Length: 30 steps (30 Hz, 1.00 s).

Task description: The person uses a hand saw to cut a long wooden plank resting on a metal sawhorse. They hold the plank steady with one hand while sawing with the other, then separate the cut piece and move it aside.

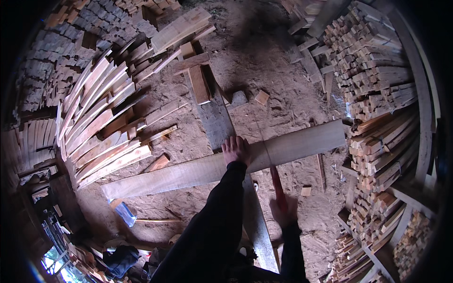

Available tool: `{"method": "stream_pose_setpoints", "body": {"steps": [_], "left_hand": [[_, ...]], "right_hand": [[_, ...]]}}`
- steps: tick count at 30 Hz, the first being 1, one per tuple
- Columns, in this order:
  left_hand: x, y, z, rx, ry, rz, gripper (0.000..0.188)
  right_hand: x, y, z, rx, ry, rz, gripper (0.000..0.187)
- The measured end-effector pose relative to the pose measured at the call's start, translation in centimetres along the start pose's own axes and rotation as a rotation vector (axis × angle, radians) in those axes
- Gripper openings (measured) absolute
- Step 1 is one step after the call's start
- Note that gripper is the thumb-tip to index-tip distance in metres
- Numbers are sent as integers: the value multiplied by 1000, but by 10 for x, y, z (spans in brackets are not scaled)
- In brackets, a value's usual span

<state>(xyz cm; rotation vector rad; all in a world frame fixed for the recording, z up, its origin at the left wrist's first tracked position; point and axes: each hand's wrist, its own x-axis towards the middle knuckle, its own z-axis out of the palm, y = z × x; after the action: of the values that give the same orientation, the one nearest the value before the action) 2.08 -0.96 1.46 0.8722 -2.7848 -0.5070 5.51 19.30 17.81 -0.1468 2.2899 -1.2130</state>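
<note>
In the head view, a long pale plank (203,169) is stretching across the middle of the frame, its long axis running from the lower left up toward the right, one end pointing at the leaning boards (101,122) and the other at the stacked sticks (384,151). It is lying crosswise over a grey beam (214,122), which is running from the upper centre to the lower centre.

The left hand (236,151) is bracing on the plank where it is crossing the beam, fingers pointing toward the top of the frame; how far they are curling over the far edge, I cannot tell. The right hand (284,211), blurred, is closing around the handle of a red-handled saw (277,183) below the plank. The saw's thin blade is pointing upward and slightly left, crossing the plank just right of the left hand, so more of the plank is extending to the left of the grip than to the right.

A wooden block (199,85) is resting on the beam's upper part. At the right, timber framing (421,137) is bordering the sticks. At the lower left, a blue plastic bag (125,213) is lying on the dirt floor (302,245), its contents unclear.
</note>
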Motion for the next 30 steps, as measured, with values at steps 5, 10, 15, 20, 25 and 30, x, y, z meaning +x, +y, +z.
{"method": "stream_pose_setpoints", "body": {"steps": [5,10,15,20,25,30], "left_hand": [[0,-5,4,65,111,47,16],[2,8,0,16,-2,40,18],[-2,-1,1,41,12,17,19],[-1,-1,2,3,8,-3,19],[3,8,1,37,103,67,16],[1,1,1,33,-30,-9,19]], "right_hand": [[-72,-36,-38,-71,-118,13,33],[57,-15,19,66,-13,13,14],[27,-35,5,125,8,55,15],[-87,-31,-43,-63,-72,99,14],[22,-8,14,40,35,-29,17],[54,-17,16,62,0,-7,18]]}}
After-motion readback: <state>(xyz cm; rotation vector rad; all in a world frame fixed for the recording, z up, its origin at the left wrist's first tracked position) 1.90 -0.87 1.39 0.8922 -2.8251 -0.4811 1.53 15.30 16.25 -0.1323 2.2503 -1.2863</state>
